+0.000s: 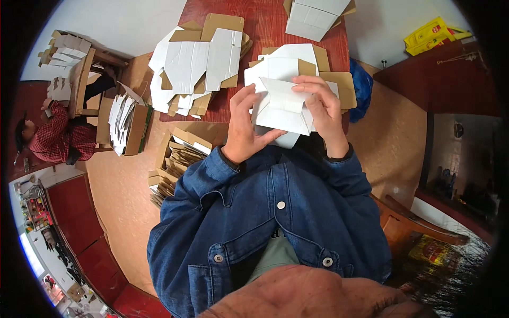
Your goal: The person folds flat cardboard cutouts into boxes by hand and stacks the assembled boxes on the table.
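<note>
A partly folded white cardboard box (281, 102) is held up in front of my chest, near the front edge of the red table. My left hand (245, 127) grips its left side, with the thumb along the lower edge. On the right side, my right hand (322, 108) pinches a panel between fingers and thumb. Behind the box lies a pile of flat white and brown cardboard blanks (289, 53). A second pile of flat blanks (185, 61) lies to the left on the table.
A folded white box (313, 21) stands at the table's far right. On the floor, cartons hold flattened cardboard (180, 159) and white sheets (123, 119). A person in a checked shirt (55, 132) works at a wooden bench on the left. A blue plastic bag (360, 90) hangs at the table's right.
</note>
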`<state>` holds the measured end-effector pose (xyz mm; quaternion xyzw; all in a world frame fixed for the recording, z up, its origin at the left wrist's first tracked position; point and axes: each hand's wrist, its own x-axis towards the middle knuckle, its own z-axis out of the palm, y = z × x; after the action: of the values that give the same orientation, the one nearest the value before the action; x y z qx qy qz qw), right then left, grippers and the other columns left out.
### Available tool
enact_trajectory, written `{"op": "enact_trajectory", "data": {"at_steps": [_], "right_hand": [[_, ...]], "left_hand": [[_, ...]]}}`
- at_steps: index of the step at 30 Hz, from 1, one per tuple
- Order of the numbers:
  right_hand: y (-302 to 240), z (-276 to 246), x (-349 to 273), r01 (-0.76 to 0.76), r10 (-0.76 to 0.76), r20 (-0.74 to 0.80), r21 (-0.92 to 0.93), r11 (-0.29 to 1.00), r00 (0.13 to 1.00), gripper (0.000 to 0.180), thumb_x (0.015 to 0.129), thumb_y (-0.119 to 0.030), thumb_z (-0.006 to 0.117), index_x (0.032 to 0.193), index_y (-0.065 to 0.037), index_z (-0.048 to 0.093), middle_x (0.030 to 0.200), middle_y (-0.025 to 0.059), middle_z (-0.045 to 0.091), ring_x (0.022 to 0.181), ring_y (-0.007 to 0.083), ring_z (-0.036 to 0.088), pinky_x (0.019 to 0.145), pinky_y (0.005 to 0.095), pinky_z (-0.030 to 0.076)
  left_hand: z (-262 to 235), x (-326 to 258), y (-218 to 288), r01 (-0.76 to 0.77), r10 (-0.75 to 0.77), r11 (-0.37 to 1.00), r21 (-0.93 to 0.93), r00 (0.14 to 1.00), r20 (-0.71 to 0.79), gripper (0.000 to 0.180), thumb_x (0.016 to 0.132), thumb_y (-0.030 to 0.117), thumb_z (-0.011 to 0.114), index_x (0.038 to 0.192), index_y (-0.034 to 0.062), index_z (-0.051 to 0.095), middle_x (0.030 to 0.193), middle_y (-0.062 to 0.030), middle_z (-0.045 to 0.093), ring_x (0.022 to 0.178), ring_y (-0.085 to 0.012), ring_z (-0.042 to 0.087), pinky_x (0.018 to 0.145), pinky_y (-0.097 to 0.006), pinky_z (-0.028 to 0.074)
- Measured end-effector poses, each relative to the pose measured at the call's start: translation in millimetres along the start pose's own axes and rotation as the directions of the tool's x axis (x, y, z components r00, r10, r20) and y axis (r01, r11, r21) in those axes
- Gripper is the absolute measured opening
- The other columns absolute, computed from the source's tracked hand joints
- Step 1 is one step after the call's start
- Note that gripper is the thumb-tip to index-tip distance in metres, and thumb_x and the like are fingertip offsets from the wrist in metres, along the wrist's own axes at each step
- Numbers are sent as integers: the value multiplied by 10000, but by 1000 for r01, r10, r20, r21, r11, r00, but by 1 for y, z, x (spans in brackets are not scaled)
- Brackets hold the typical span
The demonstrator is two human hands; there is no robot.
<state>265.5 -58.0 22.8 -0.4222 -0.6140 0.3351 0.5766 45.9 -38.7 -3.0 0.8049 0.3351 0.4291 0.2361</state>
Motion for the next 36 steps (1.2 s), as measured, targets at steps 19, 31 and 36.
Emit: {"op": "enact_trajectory", "data": {"at_steps": [19, 31, 36], "right_hand": [[-50, -7, 11, -477, 527, 13, -408, 779, 850, 447, 870, -178, 783, 1251, 11, 643, 1154, 150, 699, 967, 263, 668, 803, 318, 540], [-46, 5, 8, -222, 285, -40, -731, 645, 958, 402, 875, -198, 784, 1206, -11, 652, 1133, 144, 706, 953, 262, 659, 758, 341, 528], [-43, 5, 7, -212, 255, -42, -691, 691, 966, 434, 858, -184, 799, 1229, -22, 643, 1156, 134, 703, 977, 272, 655, 767, 344, 518]], "left_hand": [[21, -22, -28, 175, -160, 976, -131, 980, 116, 1159, 651, 297, 961, 1574, 45, 306, 1481, -194, 442, 1298, -364, 469, 1115, -474, 402], [19, -24, -28, 158, -145, 983, -94, 981, 131, 1095, 698, 303, 936, 1569, 53, 322, 1480, -188, 449, 1281, -361, 474, 1103, -473, 408], [21, -29, -33, 203, -187, 974, -100, 971, 146, 1061, 723, 305, 926, 1559, 39, 329, 1453, -203, 467, 1265, -357, 485, 1083, -467, 426]]}}
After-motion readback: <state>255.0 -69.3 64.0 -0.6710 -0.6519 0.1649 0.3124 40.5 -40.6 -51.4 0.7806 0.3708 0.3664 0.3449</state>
